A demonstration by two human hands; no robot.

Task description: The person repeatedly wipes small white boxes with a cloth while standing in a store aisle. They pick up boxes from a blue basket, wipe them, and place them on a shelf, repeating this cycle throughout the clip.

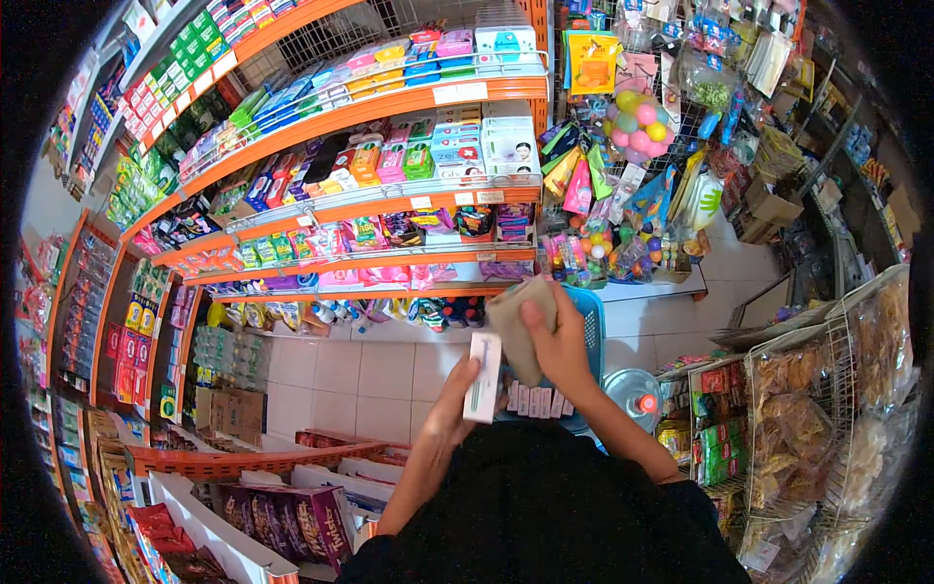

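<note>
**A:** We take the blue basket point(590, 321) as our landmark. What do we see farthest to its left?

**B:** Well left of the basket, we see orange shelves point(321, 127) stacked with small coloured boxes. Low and left of the basket lies a row of purple packets point(282, 521) on a white rack.

**A:** And coming closer to it?

**B:** Just left of the basket we find our left hand point(449, 409). Its fingers are closed around a slim white box point(483, 378), which stands upright with the thumb on its near edge. That box sits beside the basket's left rim, a little lower than it.

**A:** And at the basket itself?

**B:** Our right hand point(559, 341) is in front of the basket, gripping a beige cloth point(520, 326), thumb pressed on top. The cloth is just beside the white box; we cannot tell whether they touch. Under the hand, a row of small pale boxes point(537, 401) shows at the basket's lower edge.

**A:** To the right of it?

**B:** Near the basket's lower right is a clear water jug point(634, 394) with a red cap. Further right we see wire racks point(827, 389) of bagged snacks, and above the basket hangs a net of coloured balls point(637, 125).
</note>
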